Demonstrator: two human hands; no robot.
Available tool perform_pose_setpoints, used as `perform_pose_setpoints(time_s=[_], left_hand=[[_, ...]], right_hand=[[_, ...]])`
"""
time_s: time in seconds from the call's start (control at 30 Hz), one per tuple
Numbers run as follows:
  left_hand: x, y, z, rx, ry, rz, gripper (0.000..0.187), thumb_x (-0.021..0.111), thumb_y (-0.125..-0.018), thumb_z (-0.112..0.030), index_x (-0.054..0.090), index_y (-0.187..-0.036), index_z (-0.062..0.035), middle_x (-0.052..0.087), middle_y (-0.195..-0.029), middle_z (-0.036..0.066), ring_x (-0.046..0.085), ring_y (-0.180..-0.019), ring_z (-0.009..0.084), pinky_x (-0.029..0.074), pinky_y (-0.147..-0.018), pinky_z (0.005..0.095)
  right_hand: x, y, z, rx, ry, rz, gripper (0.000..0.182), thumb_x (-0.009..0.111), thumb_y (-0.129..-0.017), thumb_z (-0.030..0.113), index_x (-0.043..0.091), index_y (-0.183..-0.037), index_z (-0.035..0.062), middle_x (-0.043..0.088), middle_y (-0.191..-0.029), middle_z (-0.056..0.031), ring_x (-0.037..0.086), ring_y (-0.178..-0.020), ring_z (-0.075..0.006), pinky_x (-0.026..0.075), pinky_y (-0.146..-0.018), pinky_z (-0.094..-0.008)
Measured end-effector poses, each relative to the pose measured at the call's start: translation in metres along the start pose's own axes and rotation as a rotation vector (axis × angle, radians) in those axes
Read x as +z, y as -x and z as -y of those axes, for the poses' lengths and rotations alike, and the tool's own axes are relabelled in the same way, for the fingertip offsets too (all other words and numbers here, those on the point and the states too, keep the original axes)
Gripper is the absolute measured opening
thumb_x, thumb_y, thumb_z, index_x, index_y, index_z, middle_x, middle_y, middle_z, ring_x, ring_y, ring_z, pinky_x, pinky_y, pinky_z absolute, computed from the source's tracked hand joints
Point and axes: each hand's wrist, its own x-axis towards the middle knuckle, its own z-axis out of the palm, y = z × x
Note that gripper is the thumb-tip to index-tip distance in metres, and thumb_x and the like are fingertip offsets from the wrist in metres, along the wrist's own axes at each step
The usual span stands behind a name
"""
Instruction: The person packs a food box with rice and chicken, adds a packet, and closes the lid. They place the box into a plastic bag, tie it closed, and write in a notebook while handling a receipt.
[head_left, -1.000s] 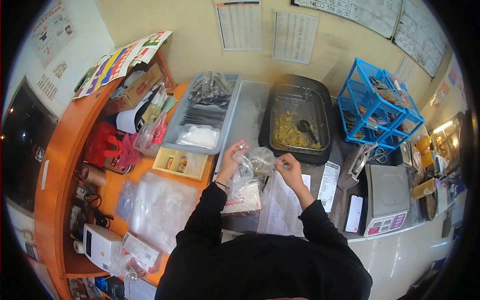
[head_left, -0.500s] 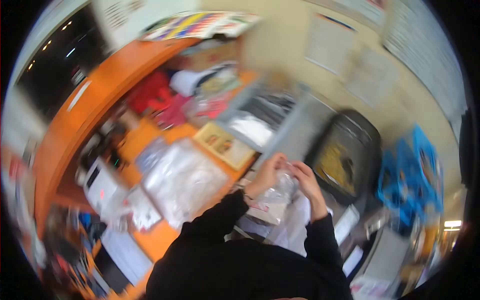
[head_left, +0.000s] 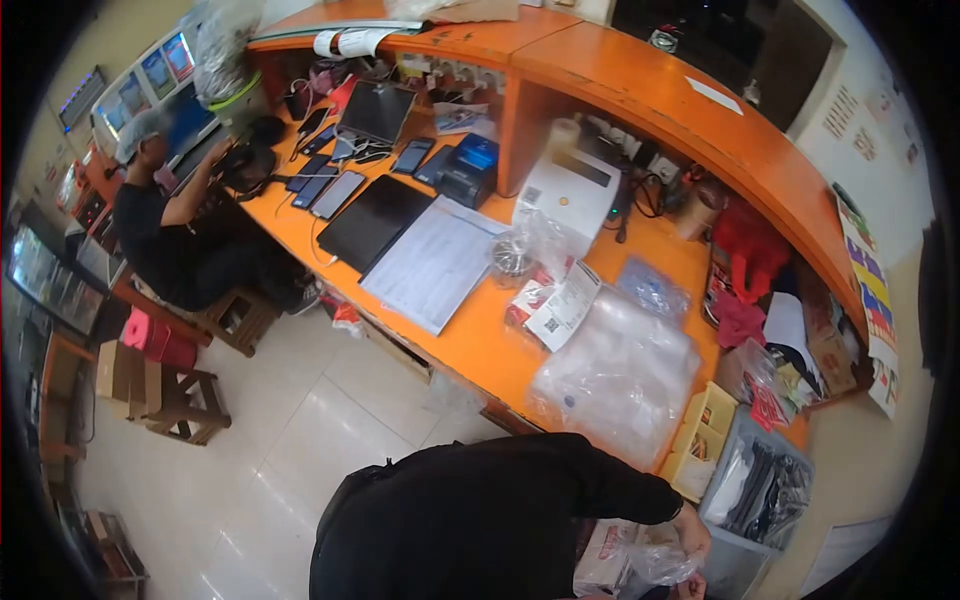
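At the bottom right of the head view, my left hand (head_left: 692, 532) comes out of a black sleeve with its fingers closed on a clear plastic bag (head_left: 660, 562). Only some fingers of my right hand (head_left: 691, 586) show at the lower frame edge, pinched at the same bag. Against the bag lies a pale packet with red print (head_left: 604, 556); whether it is inside cannot be made out. Just above my left hand are a cream divided tray (head_left: 690, 440) and a grey bin (head_left: 735, 535) with dark and white folded packaging in it.
The orange counter (head_left: 480, 312) bears a stack of clear plastic bags (head_left: 625, 375), a white label printer (head_left: 568, 195), a labelled parcel (head_left: 565, 305), paper sheets (head_left: 432, 262), a black laptop (head_left: 375, 225) and several phones. A person (head_left: 165, 215) sits at the far left near wooden stools (head_left: 185, 400).
My view has swung left, bringing the long counter, the floor and the seated person into sight. My hands now appear lower right, still at the plastic bag. The black tub and blue baskets have left view.
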Motion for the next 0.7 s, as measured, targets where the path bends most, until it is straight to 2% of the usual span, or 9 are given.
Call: perform_pose_setpoints(time_s=[0.07, 0.13, 0.2, 0.37, 0.43, 0.53, 0.6, 0.63, 0.7], left_hand=[[-0.003, -0.01, 0.012, 0.01, 0.176, 0.047, 0.014, 0.058, -0.075, -0.014, 0.059, -0.075, 0.0005, 0.059, -0.073, 0.006, 0.049, -0.067, 0.0132, 0.042, -0.062, 0.029], [-0.003, -0.035, 0.055, 0.012, 0.327, 0.081, 0.021, 0.055, -0.078, -0.018, 0.06, -0.08, 0.0016, 0.059, -0.075, 0.007, 0.053, -0.07, 0.0159, 0.043, -0.064, 0.0297], [-0.008, -0.041, 0.063, -0.007, 0.453, 0.13, 0.023, 0.055, -0.077, -0.021, 0.06, -0.081, 0.0011, 0.058, -0.072, 0.005, 0.053, -0.068, 0.0155, 0.042, -0.062, 0.0301], [-0.012, -0.044, 0.03, -0.034, 0.186, 0.056, 0.023, 0.055, -0.076, -0.02, 0.059, -0.081, 0.0013, 0.058, -0.073, 0.006, 0.053, -0.069, 0.0162, 0.042, -0.062, 0.0307], [-0.002, -0.057, 0.01, -0.064, 0.063, 0.084, 0.022, 0.055, -0.076, -0.02, 0.059, -0.081, 0.0013, 0.059, -0.074, 0.007, 0.054, -0.069, 0.0165, 0.042, -0.062, 0.0309], [0.031, -0.077, -0.008, -0.113, -0.017, 0.259, 0.022, 0.055, -0.075, -0.019, 0.059, -0.081, 0.0015, 0.059, -0.074, 0.007, 0.054, -0.07, 0.017, 0.042, -0.062, 0.0312], [0.032, -0.068, -0.007, -0.173, -0.055, 0.331, 0.022, 0.055, -0.075, -0.019, 0.059, -0.082, 0.0015, 0.059, -0.075, 0.008, 0.054, -0.07, 0.0173, 0.042, -0.062, 0.0315], [0.03, -0.06, -0.001, -0.197, -0.077, 0.355, 0.022, 0.055, -0.074, -0.019, 0.059, -0.082, 0.0016, 0.059, -0.075, 0.008, 0.054, -0.071, 0.0174, 0.042, -0.062, 0.0316], [0.024, -0.049, 0.004, -0.231, -0.111, 0.38, 0.022, 0.055, -0.074, -0.018, 0.059, -0.082, 0.0017, 0.059, -0.075, 0.009, 0.054, -0.071, 0.0177, 0.043, -0.062, 0.0318]], right_hand=[[0.004, -0.02, 0.01, -0.02, 0.073, 0.028, 0.026, 0.058, -0.07, 0.009, 0.055, -0.094, 0.0002, 0.056, -0.086, -0.0106, 0.056, -0.079, -0.0205, 0.043, -0.072, -0.0321], [0.009, -0.04, 0.017, -0.063, 0.147, 0.06, 0.025, 0.059, -0.069, 0.01, 0.056, -0.092, 0.0012, 0.056, -0.083, -0.0111, 0.056, -0.077, -0.0215, 0.044, -0.07, -0.0327], [0.011, -0.062, 0.023, -0.119, 0.223, 0.102, 0.023, 0.059, -0.067, 0.01, 0.058, -0.089, 0.0022, 0.057, -0.08, -0.0116, 0.057, -0.075, -0.0226, 0.044, -0.068, -0.0333], [0.018, -0.131, 0.069, -0.305, 0.419, 0.309, 0.019, 0.06, -0.064, 0.012, 0.061, -0.082, 0.0047, 0.058, -0.072, -0.0127, 0.058, -0.069, -0.0252, 0.045, -0.062, -0.0348], [0.052, -0.159, 0.105, -0.333, 0.557, 0.451, 0.018, 0.06, -0.063, 0.013, 0.063, -0.079, 0.0057, 0.058, -0.069, -0.0132, 0.058, -0.066, -0.0262, 0.045, -0.06, -0.0354], [0.111, -0.2, 0.108, -0.322, 0.789, 0.666, 0.016, 0.061, -0.061, 0.014, 0.065, -0.075, 0.0072, 0.059, -0.064, -0.0139, 0.059, -0.063, -0.0278, 0.046, -0.057, -0.0363], [0.146, -0.208, 0.101, -0.366, 0.812, 0.795, 0.015, 0.061, -0.06, 0.015, 0.066, -0.072, 0.0082, 0.06, -0.061, -0.0143, 0.059, -0.06, -0.0289, 0.046, -0.055, -0.0369], [0.141, -0.196, 0.12, -0.37, 0.716, 0.895, 0.013, 0.06, -0.064, 0.016, 0.065, -0.071, 0.0069, 0.06, -0.071, -0.0134, 0.059, -0.074, -0.026, 0.046, -0.06, -0.0345], [0.155, -0.187, 0.094, -0.476, 0.758, 0.849, 0.014, 0.058, -0.065, 0.015, 0.064, -0.075, 0.0068, 0.06, -0.072, -0.0135, 0.058, -0.074, -0.0291, 0.046, -0.061, -0.0365]])
